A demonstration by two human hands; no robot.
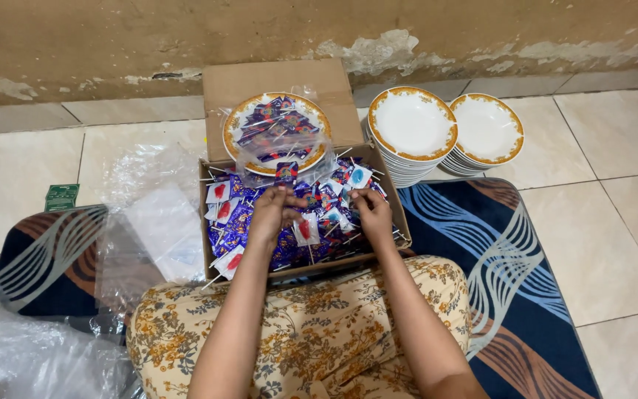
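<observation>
Both hands reach into a cardboard box (400, 222) that sits on the floor just beyond the person's knees. Her left hand (271, 210) has its fingers curled together over the heap of wrapped lollipops (289, 247) inside, and seems to pinch one small wrapper at the fingertips, though which one cannot be told. Her right hand (373, 210), a little to the right, is also closed, fingertips pressed on a lollipop near the middle of the heap. The lollipops are too many to count; most wrappers are blue-purple, several white with a red sweet, and thin white sticks poke out all round.

One plate (234, 129) with a gold-patterned rim rests on the far edge of the box, loaded with more lollipops under a clear plastic bag (278, 151). To the right, on the tiled floor by the wall, stand two stacks of plates (448, 137) of the same kind, touching each other. Loose clear plastic sheets (153, 214) lie to the left of the box, with another crumpled pile (23, 355) at the near left corner. One small green packet (61, 196) lies on the tiles at far left. A dark blue patterned rug (511, 295) spreads under the person
</observation>
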